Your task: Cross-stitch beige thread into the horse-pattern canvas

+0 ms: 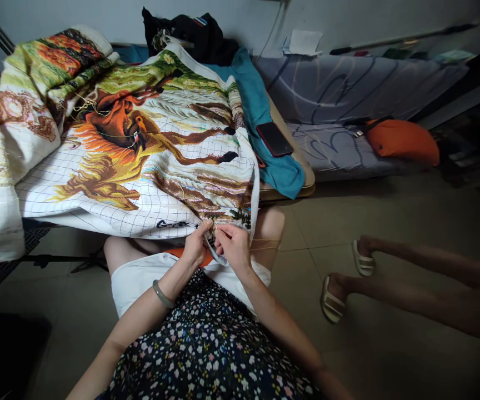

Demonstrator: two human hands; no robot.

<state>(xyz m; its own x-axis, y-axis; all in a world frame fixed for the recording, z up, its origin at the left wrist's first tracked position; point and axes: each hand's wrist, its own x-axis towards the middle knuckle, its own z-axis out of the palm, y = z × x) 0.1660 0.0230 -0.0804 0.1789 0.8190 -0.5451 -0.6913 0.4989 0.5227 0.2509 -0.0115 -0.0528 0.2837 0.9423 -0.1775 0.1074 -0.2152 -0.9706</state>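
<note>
A large cross-stitch canvas [140, 150] with a horse picture and a printed grid lies spread before me, its near edge hanging over my lap. My left hand [196, 244] pinches that near edge of the cloth between thumb and fingers. My right hand [232, 244] is right beside it, fingers closed on the same edge and on a fine pale thread [265, 242] that runs off to the right across my knee. Any needle is too small to make out. A green bangle [163, 294] sits on my left wrist.
A dark phone [274, 139] lies on a teal cloth [260, 122] on a board to the right of the canvas. Behind is a grey-covered mattress [348, 94] with an orange cushion [402, 141]. Another person's sandalled feet [348, 283] stretch in from the right over the tiled floor.
</note>
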